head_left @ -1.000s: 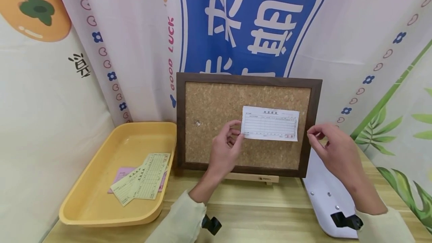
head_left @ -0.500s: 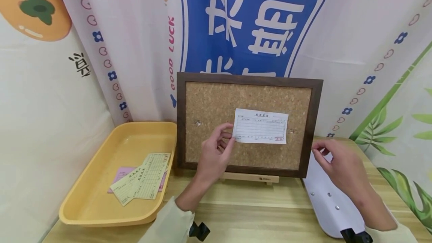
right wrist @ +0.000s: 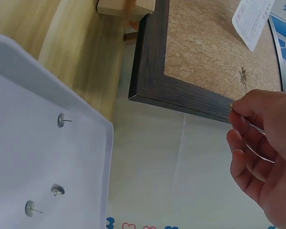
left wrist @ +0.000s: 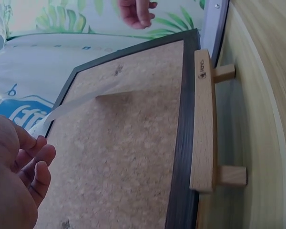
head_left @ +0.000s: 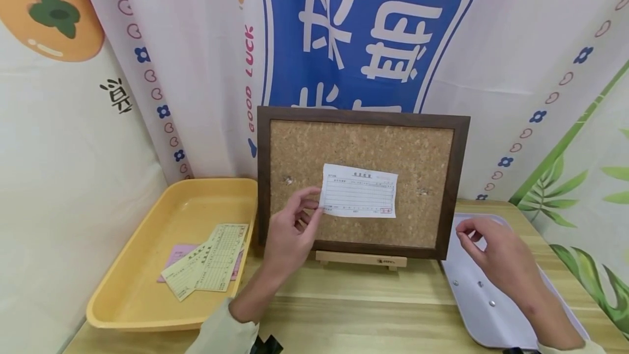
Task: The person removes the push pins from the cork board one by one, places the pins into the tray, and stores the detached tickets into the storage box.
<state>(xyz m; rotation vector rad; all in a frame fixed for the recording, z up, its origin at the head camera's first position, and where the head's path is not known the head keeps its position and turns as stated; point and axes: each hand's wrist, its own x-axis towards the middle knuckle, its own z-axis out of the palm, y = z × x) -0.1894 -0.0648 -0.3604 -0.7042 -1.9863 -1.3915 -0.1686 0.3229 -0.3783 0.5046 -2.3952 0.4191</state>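
My left hand (head_left: 290, 231) pinches the left edge of a white printed receipt slip (head_left: 358, 191), held in front of the cork board (head_left: 314, 146). Seen edge-on in the left wrist view, the slip (left wrist: 81, 101) stands away from the cork. Right of the frame, my right hand (head_left: 498, 250) is apart from the slip, thumb and forefinger together. The right wrist view shows a tiny brass-coloured bit of what looks like a thumbtack (right wrist: 232, 106) between those fingertips; most of it is hidden. Several thumbtacks, one nearer the rim (right wrist: 61, 120), lie in the pale tray (head_left: 474, 316) under the right hand.
A yellow tray (head_left: 132, 239) at left holds yellow slips (head_left: 221, 255) over a pink slip (head_left: 173, 254). The board's dark frame (head_left: 363, 116) leans on a wooden stand (head_left: 361, 259) on the table (head_left: 344, 310). Two small rough marks show on the cork. A printed curtain hangs behind.
My left hand has carried the slip leftward and slightly down across the board, uncovering the right-hand mark on the cork. My right hand has shifted a little right and down, still pinching.
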